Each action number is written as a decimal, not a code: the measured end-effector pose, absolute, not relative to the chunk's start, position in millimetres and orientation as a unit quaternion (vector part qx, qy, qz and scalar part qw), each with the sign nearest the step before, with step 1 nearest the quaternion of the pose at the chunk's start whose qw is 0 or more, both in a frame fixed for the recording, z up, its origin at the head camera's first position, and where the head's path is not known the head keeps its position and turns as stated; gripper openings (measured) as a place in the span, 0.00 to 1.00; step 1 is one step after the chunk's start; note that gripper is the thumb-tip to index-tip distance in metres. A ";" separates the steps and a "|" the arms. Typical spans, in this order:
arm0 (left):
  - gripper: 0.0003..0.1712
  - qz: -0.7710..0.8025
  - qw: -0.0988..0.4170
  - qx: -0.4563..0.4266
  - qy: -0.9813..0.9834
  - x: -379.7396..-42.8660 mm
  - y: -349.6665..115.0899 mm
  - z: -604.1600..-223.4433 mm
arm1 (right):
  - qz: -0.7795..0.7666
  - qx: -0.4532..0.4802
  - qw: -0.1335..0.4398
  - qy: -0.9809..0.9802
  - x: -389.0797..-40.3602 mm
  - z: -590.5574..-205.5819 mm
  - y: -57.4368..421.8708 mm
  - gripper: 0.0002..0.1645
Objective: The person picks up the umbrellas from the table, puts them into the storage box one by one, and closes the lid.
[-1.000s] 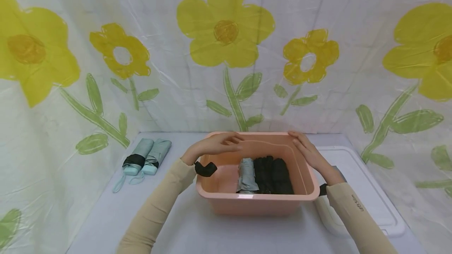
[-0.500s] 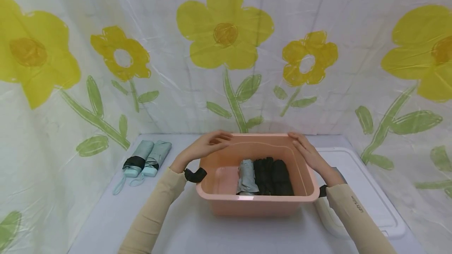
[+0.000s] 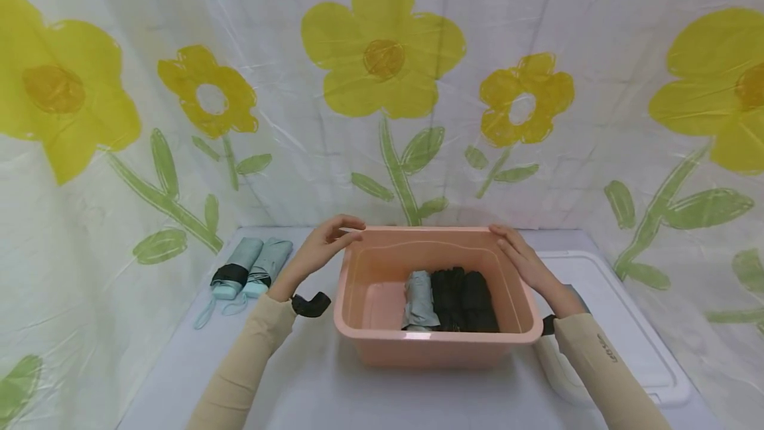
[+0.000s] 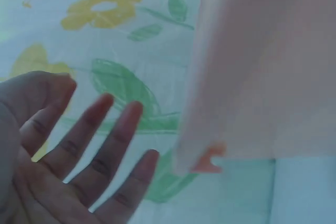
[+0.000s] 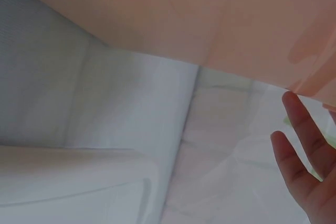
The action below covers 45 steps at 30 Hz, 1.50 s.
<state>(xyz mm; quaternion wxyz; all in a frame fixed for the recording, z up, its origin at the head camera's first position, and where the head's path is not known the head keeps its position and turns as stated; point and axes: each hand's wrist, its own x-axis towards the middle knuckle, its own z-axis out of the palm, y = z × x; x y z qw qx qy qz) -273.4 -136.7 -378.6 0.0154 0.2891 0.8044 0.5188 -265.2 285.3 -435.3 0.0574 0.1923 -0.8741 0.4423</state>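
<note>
L hand: just beside the back-left corner of the pink bin, grip apart. Head cam makes it look like contact, but L wrist cam shows a gap btwn fingertips & bin wall.
R hand: at the bin's back-right corner, fingers fairly straight, grip apart too. R wrist cam has one fingertip right at the edge, can't tell how firm.
Bin: mid bench, upright. Only head cam sees inside: grey-blue roll + two black rolls side by side, R half; pink floor shows to the L.
Blue umbrellas: pair, far L, well apart from bin, room btwn.
White lid: R of bin, near. R wrist cam shows bench btwn them.
</note>
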 end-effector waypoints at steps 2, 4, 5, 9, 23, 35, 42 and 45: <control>0.16 0.537 0.007 0.287 0.794 -269.0 -140.9 -377.5 | 0.441 0.195 0.058 -0.874 -265.0 -436.1 285.1 0.26; 0.17 0.552 -0.003 0.284 0.784 -264.8 -144.7 -376.7 | 0.446 0.195 0.057 -0.872 -264.6 -436.8 284.7 0.26; 0.17 0.555 -0.010 0.280 0.784 -262.7 -146.3 -376.4 | 0.448 0.196 0.058 -0.871 -264.3 -436.9 284.6 0.26; 0.16 0.556 -0.033 0.253 0.791 -260.0 -152.0 -380.8 | 0.450 0.197 0.058 -0.869 -263.6 -436.6 284.8 0.26; 0.14 0.494 -0.082 0.207 0.841 -291.9 -182.1 -438.8 | 0.449 0.201 0.061 -0.869 -265.7 -435.5 286.3 0.26; 0.11 0.409 -0.132 0.215 0.877 -304.0 -201.4 -456.0 | 0.448 0.200 0.062 -0.869 -266.2 -436.0 286.6 0.25; 0.11 0.351 -0.141 0.201 0.903 -307.6 -213.8 -462.0 | 0.446 0.198 0.059 -0.871 -265.4 -435.8 286.4 0.25; 0.12 0.320 -0.139 0.189 0.918 -307.9 -218.3 -464.1 | 0.447 0.200 0.059 -0.870 -254.8 -420.8 277.8 0.24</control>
